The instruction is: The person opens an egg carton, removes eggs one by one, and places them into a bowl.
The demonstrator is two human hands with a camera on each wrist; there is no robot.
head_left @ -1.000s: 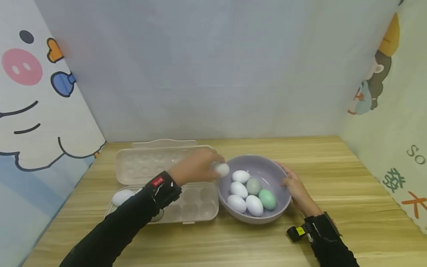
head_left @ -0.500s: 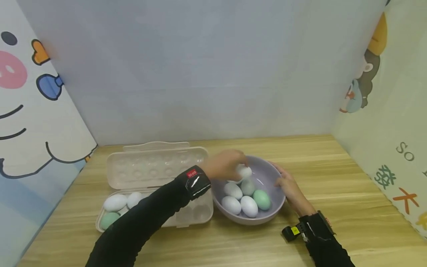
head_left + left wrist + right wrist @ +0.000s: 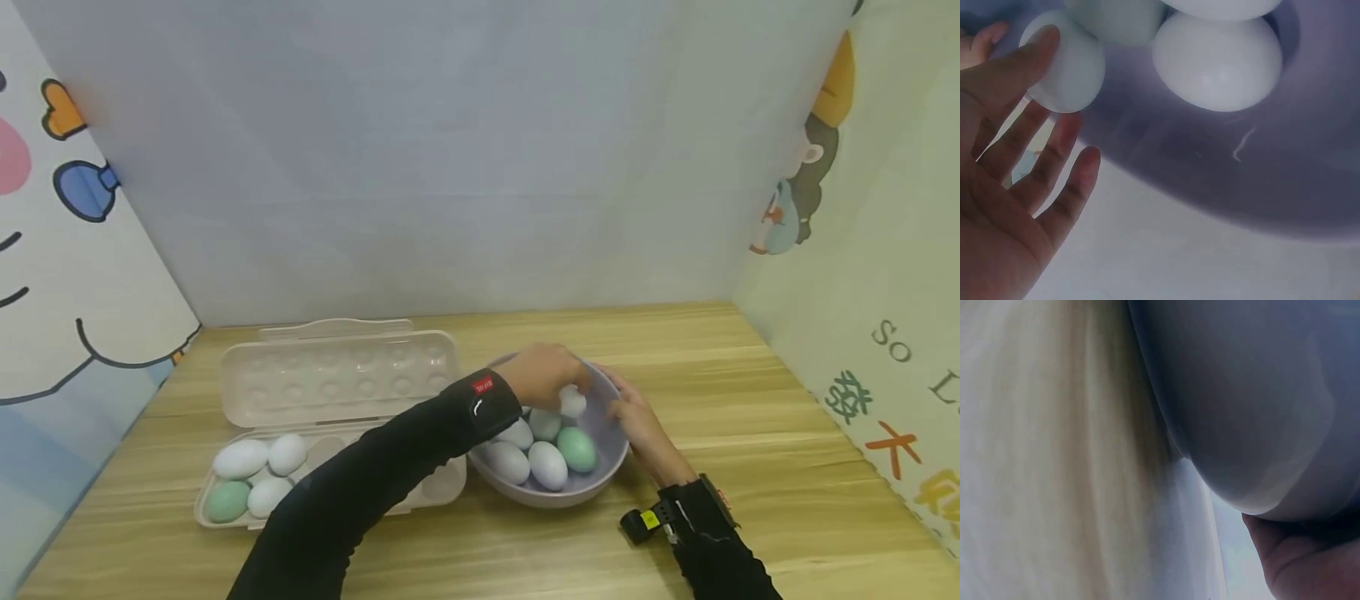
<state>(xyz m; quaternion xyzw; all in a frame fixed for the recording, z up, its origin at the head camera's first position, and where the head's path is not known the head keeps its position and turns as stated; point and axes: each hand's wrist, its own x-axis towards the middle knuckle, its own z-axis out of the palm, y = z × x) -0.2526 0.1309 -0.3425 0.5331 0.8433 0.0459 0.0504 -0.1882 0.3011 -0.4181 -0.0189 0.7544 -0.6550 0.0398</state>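
Note:
Inside the purple bowl (image 3: pixel 609 454), my left hand (image 3: pixel 551 375) pinches a white egg (image 3: pixel 573 402) between thumb and fingers. The left wrist view shows the thumb across this egg (image 3: pixel 1079 72), with other eggs close by. A green egg (image 3: pixel 576 450), a grey-green egg (image 3: pixel 544 424) and several white eggs lie in the bowl, some partly hidden by my left hand and sleeve. My right hand (image 3: pixel 647 429) grips the bowl's right rim, thumb on the inner side. In the right wrist view, part of that hand (image 3: pixel 1313 565) touches the bowl's outside.
Left of the bowl, an egg carton (image 3: pixel 341 375) lies with its lid folded back. Its left end holds a green egg (image 3: pixel 228 502) and 3 white eggs (image 3: pixel 242 459); my left sleeve covers part of it. Printed walls stand left and right of the wooden table (image 3: pixel 525 550).
My left hand has carried the white egg rightward from beside the bowl's left rim into the bowl. The right hand keeps its grip on the rim. The head view has shifted slightly right.

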